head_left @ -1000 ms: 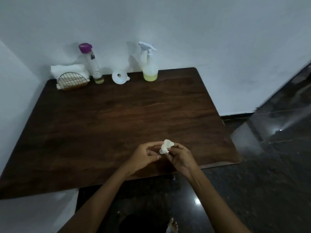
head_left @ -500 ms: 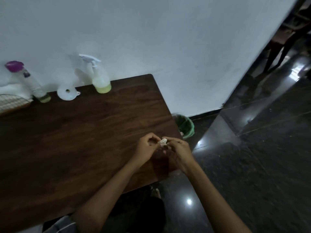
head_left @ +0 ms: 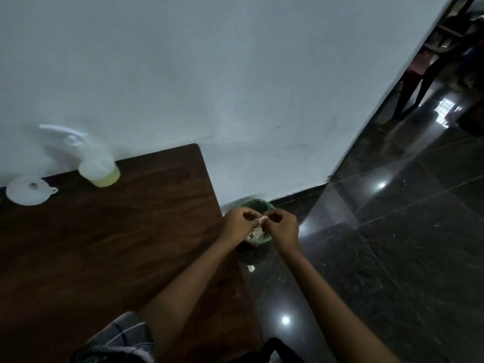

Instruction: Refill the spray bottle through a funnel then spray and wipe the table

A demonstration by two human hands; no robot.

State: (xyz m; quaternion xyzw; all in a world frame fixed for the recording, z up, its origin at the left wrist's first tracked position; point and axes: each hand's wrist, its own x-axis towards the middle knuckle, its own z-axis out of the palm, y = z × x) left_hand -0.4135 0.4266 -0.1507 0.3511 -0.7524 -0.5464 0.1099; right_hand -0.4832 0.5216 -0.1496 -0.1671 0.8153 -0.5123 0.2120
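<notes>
My left hand (head_left: 239, 223) and my right hand (head_left: 282, 226) pinch a small crumpled white tissue (head_left: 262, 219) between them, off the table's right edge and above a green bin (head_left: 255, 205) on the floor. White paper lies inside the bin. The spray bottle (head_left: 98, 166), clear with yellowish liquid and a white trigger head, stands at the back of the dark wooden table (head_left: 104, 244) by the wall. A white funnel (head_left: 27, 191) lies to its left.
A small white scrap (head_left: 251, 268) lies on the dark glossy floor (head_left: 392, 244) beside the table. The white wall ends at a corner on the right. A person's legs (head_left: 416, 82) stand far back at the upper right.
The view has swung right. Both hands moved with the tissue from over the table's front to past its right edge, above the bin. The purple-capped bottle and napkin holder left the view.
</notes>
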